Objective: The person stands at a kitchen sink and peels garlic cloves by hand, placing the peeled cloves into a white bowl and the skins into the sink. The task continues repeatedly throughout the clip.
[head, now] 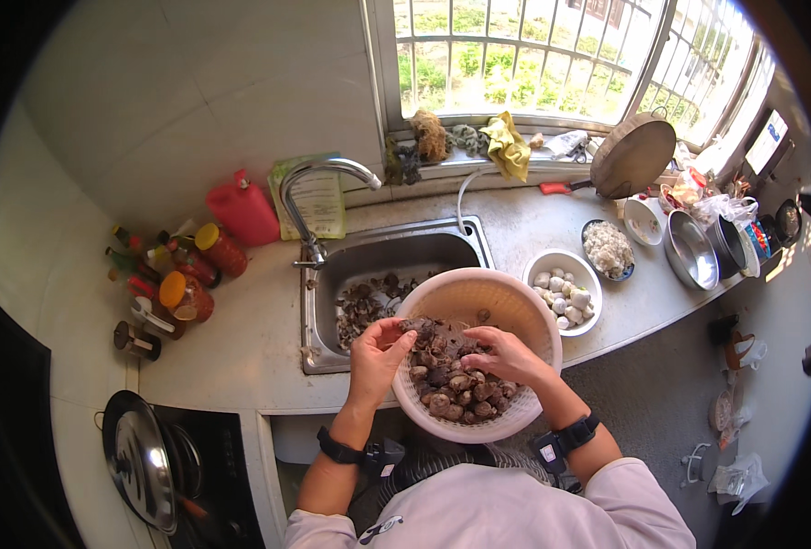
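A pale pink plastic basket (549, 316) with perforated walls overlaps the sink's front right corner. Inside lies a heap of brown, rough-skinned root vegetables (460, 391), likely small taros. At the basket's left rim, my left hand (378, 353) grips one dark brown taro (415, 328) between thumb and fingers. My right hand (505, 357) hovers over the heap with curved, parted fingers and nothing visible in them; whether its fingertips touch the taros is hard to tell. To the right, a white bowl (529, 274) holds several pale peeled pieces (570, 298).
Dark peelings (371, 302) lie in the steel sink (316, 343) under a curved faucet (330, 165). Jars and bottles (186, 295) crowd the left corner. Rightward stand a bowl of white grainy food (608, 250), a steel basin (690, 250) and an upright round board (632, 158). A lidded wok (141, 466) sits lower left.
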`<control>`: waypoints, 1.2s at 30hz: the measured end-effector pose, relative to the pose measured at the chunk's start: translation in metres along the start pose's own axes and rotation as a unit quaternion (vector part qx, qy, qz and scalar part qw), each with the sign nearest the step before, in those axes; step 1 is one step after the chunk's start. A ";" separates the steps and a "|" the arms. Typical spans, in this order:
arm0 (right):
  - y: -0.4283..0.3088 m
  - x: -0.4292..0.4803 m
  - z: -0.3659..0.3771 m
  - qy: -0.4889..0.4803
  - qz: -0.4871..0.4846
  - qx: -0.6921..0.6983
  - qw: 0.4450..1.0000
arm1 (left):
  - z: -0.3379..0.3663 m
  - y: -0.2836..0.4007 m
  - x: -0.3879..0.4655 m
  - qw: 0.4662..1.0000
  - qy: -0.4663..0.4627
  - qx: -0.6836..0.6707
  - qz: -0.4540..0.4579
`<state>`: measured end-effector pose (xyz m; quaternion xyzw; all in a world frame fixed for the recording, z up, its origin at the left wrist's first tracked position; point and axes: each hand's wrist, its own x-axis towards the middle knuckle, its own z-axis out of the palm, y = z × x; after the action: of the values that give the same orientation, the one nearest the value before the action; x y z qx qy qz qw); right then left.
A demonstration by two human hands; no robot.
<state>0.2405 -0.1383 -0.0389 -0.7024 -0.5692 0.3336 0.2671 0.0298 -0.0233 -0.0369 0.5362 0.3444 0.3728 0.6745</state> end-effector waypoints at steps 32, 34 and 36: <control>-0.069 0.022 0.048 0.294 -0.195 -0.194 0.915 | -0.002 0.014 0.011 0.903 0.013 0.382 0.195; -0.071 0.022 0.048 0.294 -0.189 -0.191 0.917 | -0.003 0.015 0.012 0.892 0.006 0.394 0.222; -0.072 0.020 0.047 0.287 -0.170 -0.167 0.928 | -0.004 0.017 0.013 0.915 -0.005 0.359 0.183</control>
<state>0.1623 -0.1035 -0.0174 -0.6956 -0.6264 -0.0329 0.3503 0.0302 -0.0076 -0.0219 0.7980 0.3474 0.3379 0.3583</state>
